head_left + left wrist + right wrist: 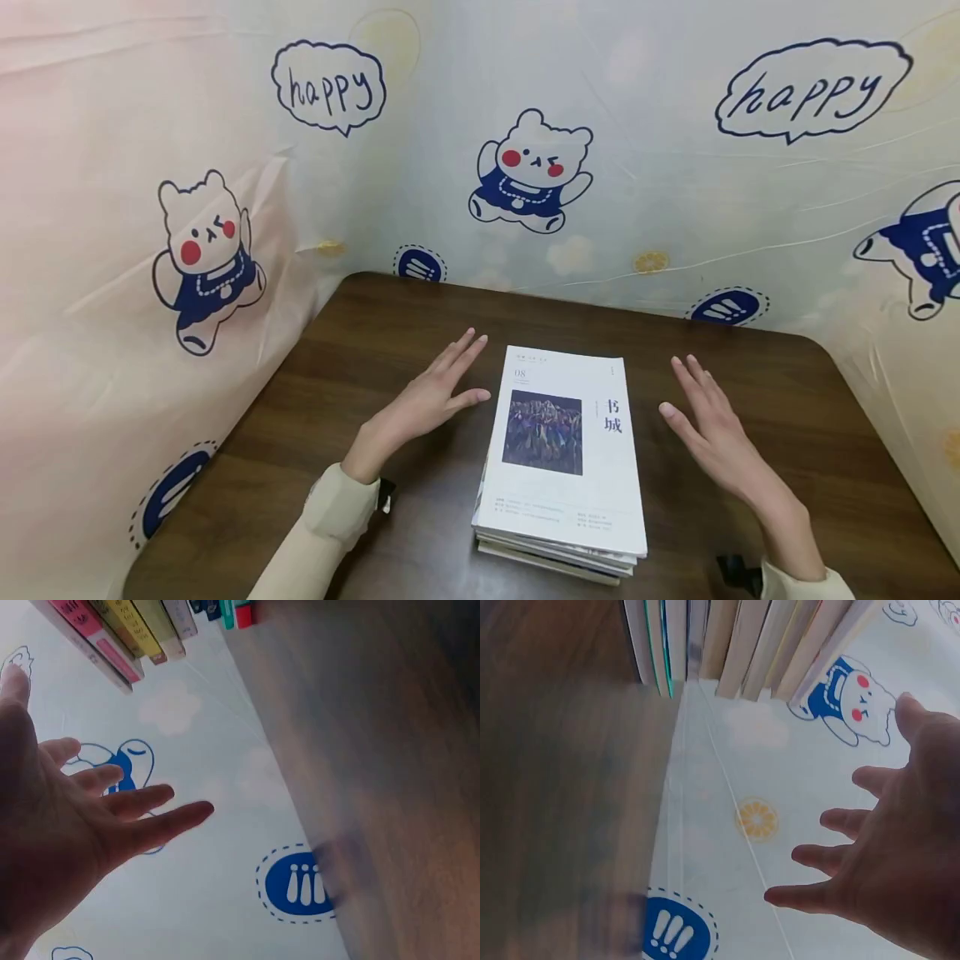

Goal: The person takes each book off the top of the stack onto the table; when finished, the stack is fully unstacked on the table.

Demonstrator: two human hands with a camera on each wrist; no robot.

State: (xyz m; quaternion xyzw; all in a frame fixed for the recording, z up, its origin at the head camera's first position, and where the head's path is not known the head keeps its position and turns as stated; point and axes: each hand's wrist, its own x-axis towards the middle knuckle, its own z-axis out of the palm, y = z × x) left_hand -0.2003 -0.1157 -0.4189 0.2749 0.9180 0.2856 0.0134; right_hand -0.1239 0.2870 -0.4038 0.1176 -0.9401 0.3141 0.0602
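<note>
1. The stack of books (558, 479) is lying on the table (360, 350) between your two hands, touching neither of them as far as the views are showing.
2. For doing this step well, your palms should probably be meeting both long sides at matching height and together, so that neither is shoving the pile sideways.
3. Watch the lower books (551, 560): their near ends are stepping in unevenly, so gripping only the top book (562, 454) would likely be letting it slide.
4. The long axis is running away from you, roughly square to the far table edge; the cover's head is pointing towards the patterned cloth (637, 167).
5. The spines (135, 626) are facing your left, the page edges (739, 645) your right.
6. Your left hand (423, 404) is hovering near the stack, wide, fingers extended, holding nothing.
7. Your right hand (712, 433) is hovering slightly farther out, likewise wide and holding nothing.
</note>
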